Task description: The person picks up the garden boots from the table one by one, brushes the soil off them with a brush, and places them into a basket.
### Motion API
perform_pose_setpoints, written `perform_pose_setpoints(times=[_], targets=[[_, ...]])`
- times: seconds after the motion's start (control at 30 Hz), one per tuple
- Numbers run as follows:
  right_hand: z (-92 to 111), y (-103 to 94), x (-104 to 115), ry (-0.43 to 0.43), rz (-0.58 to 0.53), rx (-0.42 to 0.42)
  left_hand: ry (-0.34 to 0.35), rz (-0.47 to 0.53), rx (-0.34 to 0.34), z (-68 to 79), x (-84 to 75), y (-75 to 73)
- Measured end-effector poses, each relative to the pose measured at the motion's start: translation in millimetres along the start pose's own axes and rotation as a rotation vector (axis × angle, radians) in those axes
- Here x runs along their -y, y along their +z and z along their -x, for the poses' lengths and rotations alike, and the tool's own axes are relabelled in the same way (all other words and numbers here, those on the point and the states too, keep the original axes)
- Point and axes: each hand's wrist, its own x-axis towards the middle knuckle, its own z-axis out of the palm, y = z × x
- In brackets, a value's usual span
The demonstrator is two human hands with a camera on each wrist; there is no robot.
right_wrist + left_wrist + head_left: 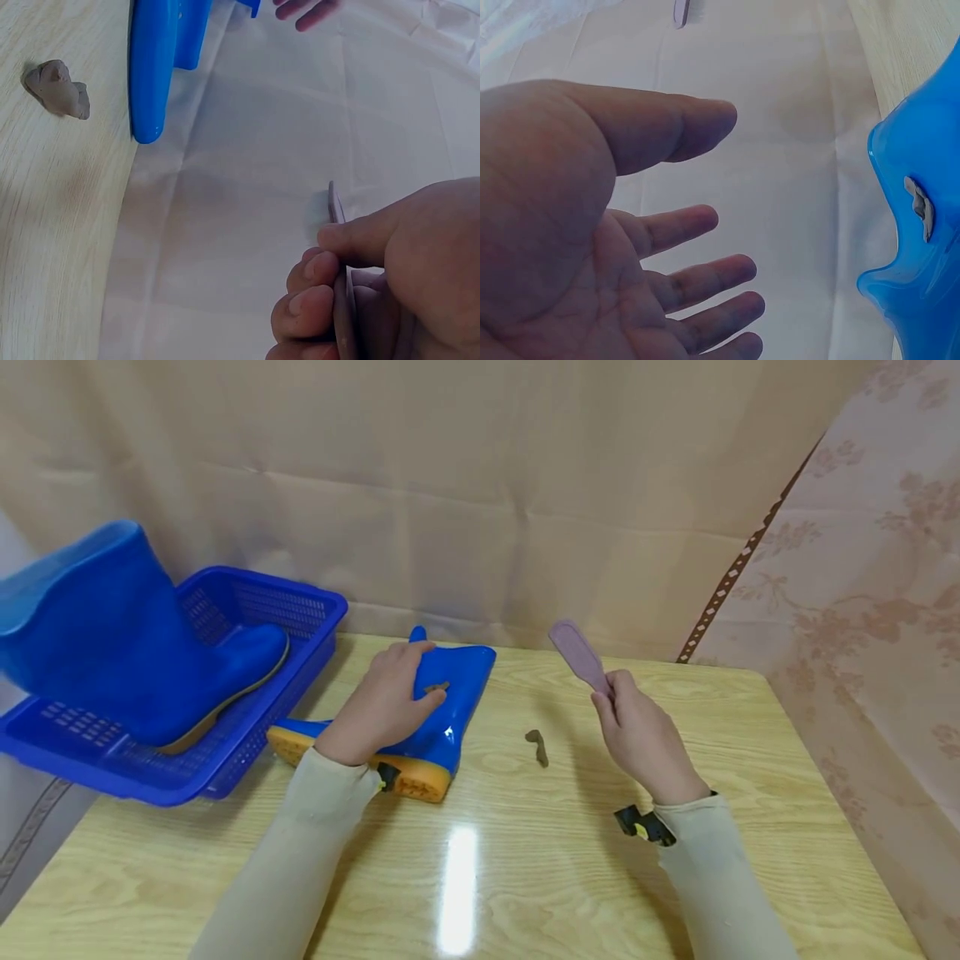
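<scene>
A blue rubber boot with an orange sole lies on its side on the table. On its shaft sits a small brown clump, which looks like mud or clay. My left hand is above the boot; the left wrist view shows its fingers spread, holding nothing, apart from the boot. My right hand grips a flat mauve spatula-like tool, raised over the right half of the table. The tool's lower part is hidden in the fist. Between boot and right hand, another brown clump lies on the wood.
To the left stands a blue plastic basket with a second blue boot upright inside it. A beige curtain hangs behind the wooden table. Patterned cloth borders the right side.
</scene>
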Motion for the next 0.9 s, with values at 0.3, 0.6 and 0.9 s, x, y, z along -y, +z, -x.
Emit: perform_pose_setpoints(times=[0.3,0.6,0.9], targets=[[-0.2,2.2,-1.0,0.018,-0.016,0.005,0.007,0.019,0.015,1.2,1.7,1.6],[3.3,3.2,-0.7,0.026,-0.015,0.027,0.005,0.022,0.019,3.9,3.0,2.3],[3.9,2.4,0.8,0.019,-0.008,0.046,0.008,0.012,0.022,3.4,-0.6,1.4]])
